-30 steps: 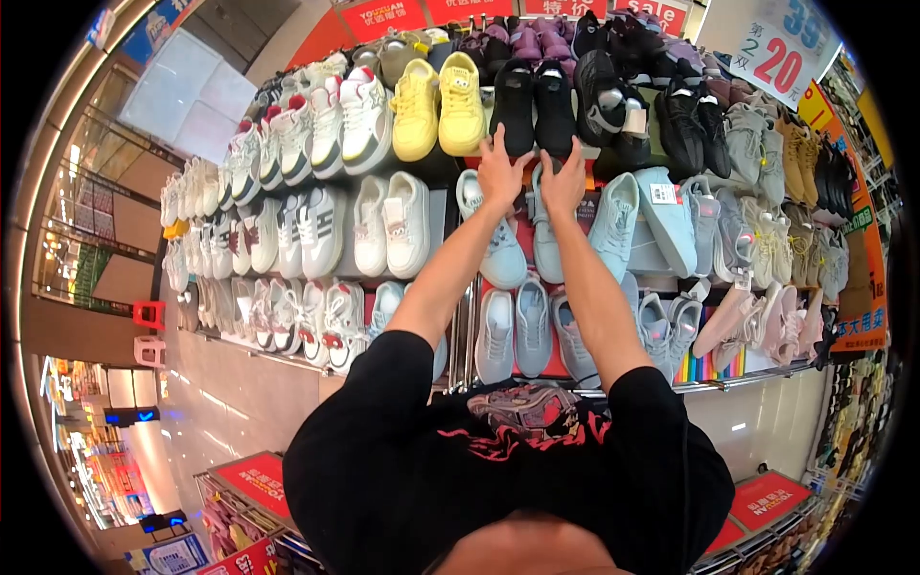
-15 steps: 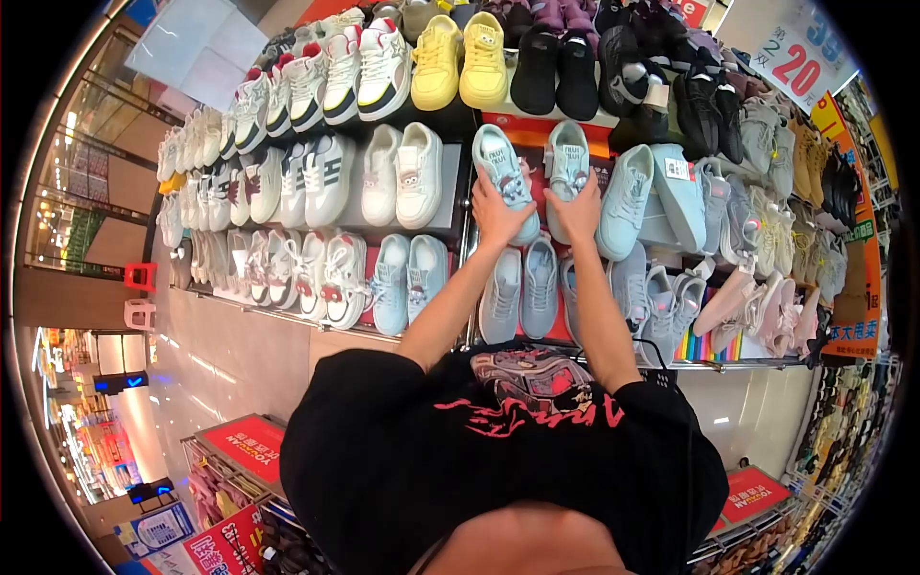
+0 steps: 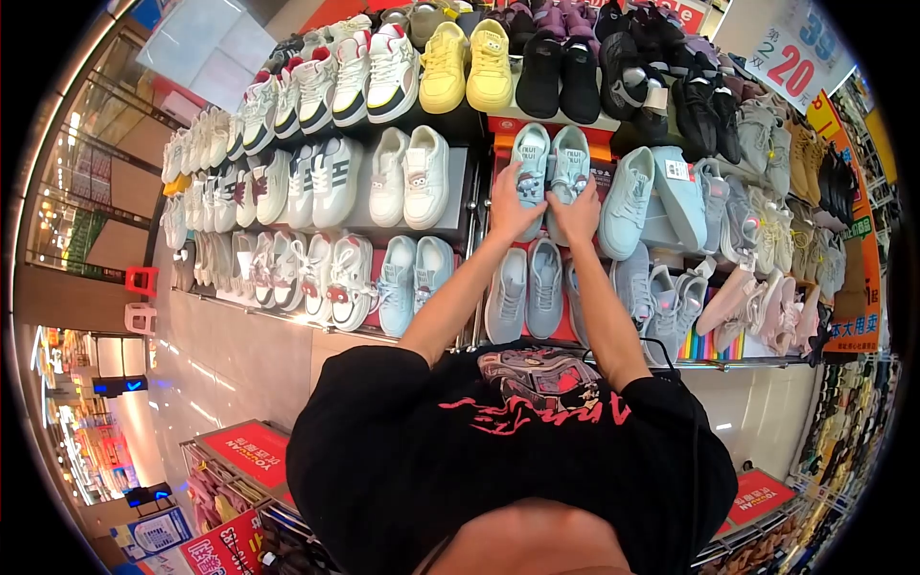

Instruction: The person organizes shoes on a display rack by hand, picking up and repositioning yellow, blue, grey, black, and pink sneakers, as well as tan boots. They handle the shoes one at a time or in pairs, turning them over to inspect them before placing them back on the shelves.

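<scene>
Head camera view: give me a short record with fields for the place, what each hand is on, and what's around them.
place: tiered shoe display rack in a shop
left hand: on the left light blue sneaker, grip around its heel end
right hand: on the right light blue sneaker, beside the first
above: black sneakers, yellow sneakers
left of hands: white sneakers
below: grey sneakers
top right: price sign reading 20

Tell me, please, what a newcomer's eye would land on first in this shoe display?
Probably the two hands at the centre: the left hand and right hand each rest on one shoe of a pale blue pair on the middle shelf. Right above, on the top shelf, the yellow pair stands out beside the black pair. At the upper right hangs a price sign with a red 20.
</scene>
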Available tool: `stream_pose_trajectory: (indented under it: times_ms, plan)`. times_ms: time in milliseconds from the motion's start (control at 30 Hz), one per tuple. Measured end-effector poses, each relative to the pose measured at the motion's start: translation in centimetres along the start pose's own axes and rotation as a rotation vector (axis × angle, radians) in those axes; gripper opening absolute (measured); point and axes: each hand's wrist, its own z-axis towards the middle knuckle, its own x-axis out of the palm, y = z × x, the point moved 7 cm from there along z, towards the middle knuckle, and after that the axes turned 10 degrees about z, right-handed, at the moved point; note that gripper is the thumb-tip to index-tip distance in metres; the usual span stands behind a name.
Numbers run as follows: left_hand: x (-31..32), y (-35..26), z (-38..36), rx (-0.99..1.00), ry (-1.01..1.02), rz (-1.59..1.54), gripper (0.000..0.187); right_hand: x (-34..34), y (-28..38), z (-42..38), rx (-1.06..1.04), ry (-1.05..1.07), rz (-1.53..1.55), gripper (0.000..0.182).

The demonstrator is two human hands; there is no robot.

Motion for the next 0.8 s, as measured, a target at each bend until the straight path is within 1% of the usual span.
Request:
stream_pose_trajectory:
  times_ms: [33, 67, 133, 200, 267, 300, 400, 467, 533, 600, 667, 733, 800]
  plan:
    - [0.1, 0.3, 0.1, -0.046, -0.025, -0.044, 0.095, 0.0, 0.0, -0.1, -0.011, 0.002, 0.014, 0.104]
    - [0.3, 0.1, -0.2, -0.042, -0.022, -0.047, 0.095, -0.1, 0.0, -0.1, -0.022, 0.000, 0.029, 0.104]
    - [1.0, 1.9, -0.7, -0.276, -0.046, 0.040, 0.094, -0.2, -0.2, -0.4, -0.050, -0.007, 0.062, 0.103]
    - [1.6, 2.3, -0.7, -0.247, -0.071, 0.078, 0.093, -0.5, -0.3, -0.6, -0.073, -0.011, 0.092, 0.103]
    - [2.0, 2.9, -0.5, -0.300, -0.042, 0.007, 0.092, -0.4, -0.3, -0.3, -0.049, 0.015, 0.132, 0.102]
    - [2.1, 2.9, -0.4, -0.278, -0.050, 0.040, 0.090, -0.4, -0.1, -0.3, -0.082, -0.003, 0.141, 0.100]
    - [1.9, 2.9, -0.5, -0.274, -0.104, 0.111, 0.087, 0.2, -0.2, -0.1, -0.071, 0.019, 0.158, 0.100]
    - [1.5, 2.7, -0.1, -0.229, -0.105, 0.106, 0.086, 0.5, -0.1, 0.2, -0.090, 0.011, 0.187, 0.099]
    - [1.4, 2.9, 0.0, -0.278, -0.071, 0.131, 0.086, 0.4, 0.2, 0.2, -0.105, 0.005, 0.205, 0.099]
    - [1.2, 3.1, 0.5, -0.227, -0.085, 0.158, 0.086, 1.1, 0.4, 0.4, -0.084, 0.046, 0.185, 0.099]
    - [0.9, 3.3, 0.6, -0.176, -0.106, 0.203, 0.086, 1.4, 0.5, 0.2, -0.088, 0.025, 0.187, 0.097]
    - [0.9, 3.1, 0.7, -0.191, -0.084, 0.203, 0.085, 0.9, 1.5, -0.2, -0.233, -0.064, 0.160, 0.096]
    - [0.8, 3.1, 0.4, -0.213, -0.103, 0.226, 0.084, 0.9, 1.4, -0.3, -0.218, -0.051, 0.143, 0.095]
